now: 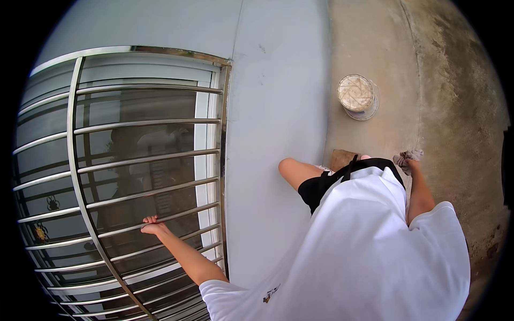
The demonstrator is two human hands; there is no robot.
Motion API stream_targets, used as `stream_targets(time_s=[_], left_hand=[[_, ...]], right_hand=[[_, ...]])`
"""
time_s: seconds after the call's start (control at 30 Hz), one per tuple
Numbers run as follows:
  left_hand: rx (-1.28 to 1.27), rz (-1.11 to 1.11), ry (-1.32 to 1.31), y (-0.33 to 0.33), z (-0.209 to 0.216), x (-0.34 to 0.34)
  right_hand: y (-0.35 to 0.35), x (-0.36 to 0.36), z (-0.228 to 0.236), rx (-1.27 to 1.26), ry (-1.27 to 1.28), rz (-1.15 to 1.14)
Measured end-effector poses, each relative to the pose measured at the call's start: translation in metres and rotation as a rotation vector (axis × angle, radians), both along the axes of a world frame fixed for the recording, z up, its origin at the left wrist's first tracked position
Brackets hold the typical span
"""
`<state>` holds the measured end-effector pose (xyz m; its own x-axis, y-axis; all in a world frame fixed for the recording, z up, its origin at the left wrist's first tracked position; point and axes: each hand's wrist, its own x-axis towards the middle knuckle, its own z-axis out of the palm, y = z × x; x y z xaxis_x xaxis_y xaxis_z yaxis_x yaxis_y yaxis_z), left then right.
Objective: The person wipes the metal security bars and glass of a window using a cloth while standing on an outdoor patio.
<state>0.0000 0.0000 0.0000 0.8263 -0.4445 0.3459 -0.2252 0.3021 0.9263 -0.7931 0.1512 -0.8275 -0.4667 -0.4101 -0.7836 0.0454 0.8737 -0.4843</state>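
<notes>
On the left, my left hand (pixel 152 225) is closed around a horizontal bar of the shiny metal window grille (pixel 73 128), with that arm stretched out to the side. Behind the bars is a dark glass window in a white frame (pixel 203 184). My right hand (pixel 413 167) hangs low at my right side and grips a crumpled greyish cloth (pixel 402 160). The cloth hides part of its fingers.
A round bucket (pixel 356 95) with a dirty pale top stands on the stained concrete ground (pixel 444 101) ahead. By my legs lies a brown block-like object (pixel 341 159), partly hidden. The pale grey wall (pixel 273 107) runs between the grille and the ground.
</notes>
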Motion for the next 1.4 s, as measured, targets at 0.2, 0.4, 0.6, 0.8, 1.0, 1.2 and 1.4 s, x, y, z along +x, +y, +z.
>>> stream_targets(time_s=[0.2, 0.4, 0.6, 0.8, 1.0, 1.2, 1.4], left_hand=[[-0.066, 0.057, 0.014, -0.037, 0.006, -0.028], [-0.071, 0.005, -0.051, -0.039, -0.012, -0.011], [-0.106, 0.035, -0.078, -0.037, -0.009, -0.037], [-0.124, 0.105, -0.084, -0.030, -0.023, -0.051], [-0.128, 0.031, -0.034, -0.031, -0.020, -0.055], [-0.134, 0.054, 0.064, -0.034, -0.023, -0.052], [-0.162, 0.032, 0.095, -0.042, -0.024, -0.053]], right_hand=[[0.027, -0.035, 0.120, 0.422, 0.415, -0.024], [-0.051, -0.061, 0.088, 0.088, 0.348, 0.144], [-0.201, 0.041, 0.196, -0.135, 0.649, 0.675], [-0.305, 0.194, 0.369, -0.961, 0.429, 0.994], [-0.313, 0.313, 0.618, -1.341, -0.085, 0.937], [-0.330, 0.417, 0.760, -1.306, -0.754, 0.842], [-0.333, 0.520, 0.885, -1.394, -1.410, 0.811]])
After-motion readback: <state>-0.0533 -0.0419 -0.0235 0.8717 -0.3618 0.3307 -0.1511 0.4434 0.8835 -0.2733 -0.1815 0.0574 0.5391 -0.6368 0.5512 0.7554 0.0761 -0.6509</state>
